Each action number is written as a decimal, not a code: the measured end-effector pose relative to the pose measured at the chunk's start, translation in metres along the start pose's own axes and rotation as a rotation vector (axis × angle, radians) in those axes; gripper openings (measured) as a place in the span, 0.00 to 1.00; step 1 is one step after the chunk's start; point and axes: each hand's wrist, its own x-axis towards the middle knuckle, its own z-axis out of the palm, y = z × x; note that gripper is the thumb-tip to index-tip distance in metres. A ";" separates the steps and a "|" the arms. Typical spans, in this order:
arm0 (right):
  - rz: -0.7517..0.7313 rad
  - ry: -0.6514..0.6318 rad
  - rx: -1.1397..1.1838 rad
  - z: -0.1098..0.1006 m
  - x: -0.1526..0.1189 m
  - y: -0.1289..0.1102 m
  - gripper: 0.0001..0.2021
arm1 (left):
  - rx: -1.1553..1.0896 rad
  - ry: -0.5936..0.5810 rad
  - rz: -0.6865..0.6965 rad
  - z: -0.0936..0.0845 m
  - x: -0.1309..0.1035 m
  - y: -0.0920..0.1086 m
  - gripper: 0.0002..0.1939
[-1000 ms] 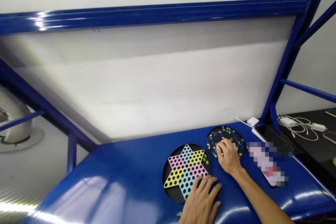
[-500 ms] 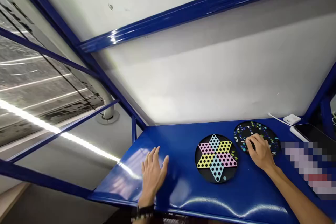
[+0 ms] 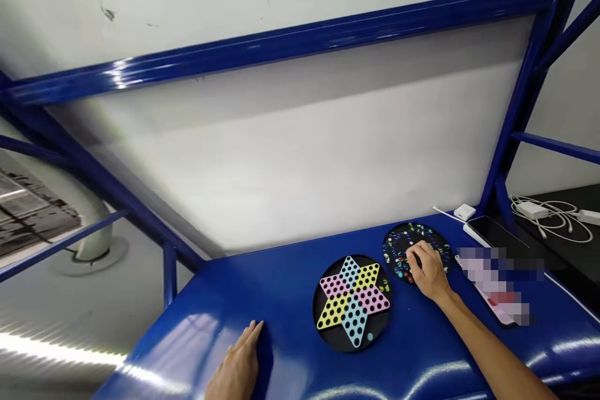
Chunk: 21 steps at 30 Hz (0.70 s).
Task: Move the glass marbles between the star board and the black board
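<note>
The star is pointing a blue tip up the frame. It's lying between left hand, straight fingers together, and right hand, hold hidden.

Star board in tray on table; second tray behind, rightward; marbles inside; phone farther right.

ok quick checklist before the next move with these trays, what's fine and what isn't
1. Star board inside its black tray: ok, within the rim.
2. Green marbles inside that tray: ok, grouped beside the star's right side.
3. Left hand clear of both trays: ok, fingers extended, off to the left.
4. Right hand clear of the marble tray: not ok, fingers curled over it.
5. Marble in the right hand: cannot tell, fingertips hide it.
</note>
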 end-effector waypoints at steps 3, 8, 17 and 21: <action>0.020 0.030 0.057 -0.003 0.003 0.003 0.18 | -0.016 0.030 -0.002 -0.014 0.004 0.020 0.22; 0.032 0.183 0.225 -0.009 0.010 0.014 0.23 | -0.167 0.109 0.049 -0.041 0.021 0.101 0.20; 0.103 0.350 0.271 -0.015 0.017 0.029 0.25 | -0.380 -0.074 0.591 0.001 0.029 0.257 0.13; 0.158 0.279 0.116 -0.012 0.021 0.036 0.21 | -0.369 -0.063 0.651 0.019 0.027 0.258 0.11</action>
